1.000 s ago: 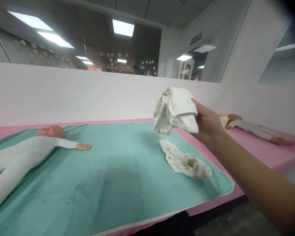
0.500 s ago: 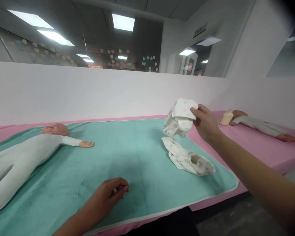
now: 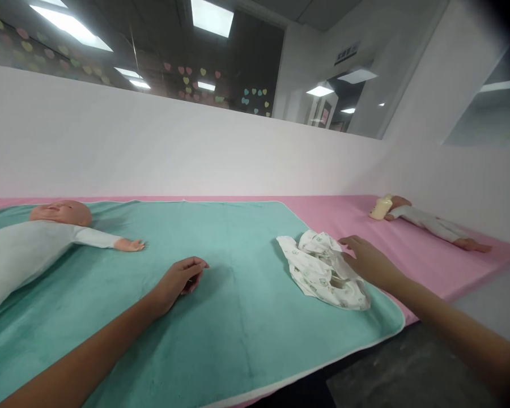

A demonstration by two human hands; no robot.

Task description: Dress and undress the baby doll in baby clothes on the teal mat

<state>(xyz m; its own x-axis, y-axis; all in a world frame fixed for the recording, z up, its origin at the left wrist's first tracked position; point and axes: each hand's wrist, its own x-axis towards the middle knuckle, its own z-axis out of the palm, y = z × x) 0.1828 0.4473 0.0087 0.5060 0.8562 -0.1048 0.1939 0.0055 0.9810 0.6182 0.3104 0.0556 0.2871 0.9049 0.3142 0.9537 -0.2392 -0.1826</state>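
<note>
Two crumpled white baby garments with a small print lie together on the right of the teal blanket. The upper garment rests on the lower garment. At their right edge is my right hand, its fingers stretched out loosely towards the upper garment and not gripping it; whether a fingertip touches the cloth is hard to tell. My left hand hovers over the blanket's middle, fingers curled in, with nothing visible in them. Further left, a baby doll in a white suit lies on its back, one arm stretched out.
Pink cover shows around the blanket. On its far right lie a second doll and a cream bottle. A white wall with a window above stands behind. The table's front edge drops to a dark floor at lower right.
My right hand has lowered the upper garment onto the other one and let go of it. My left hand has moved forward and slightly left. The view has shifted and tilted a little.
</note>
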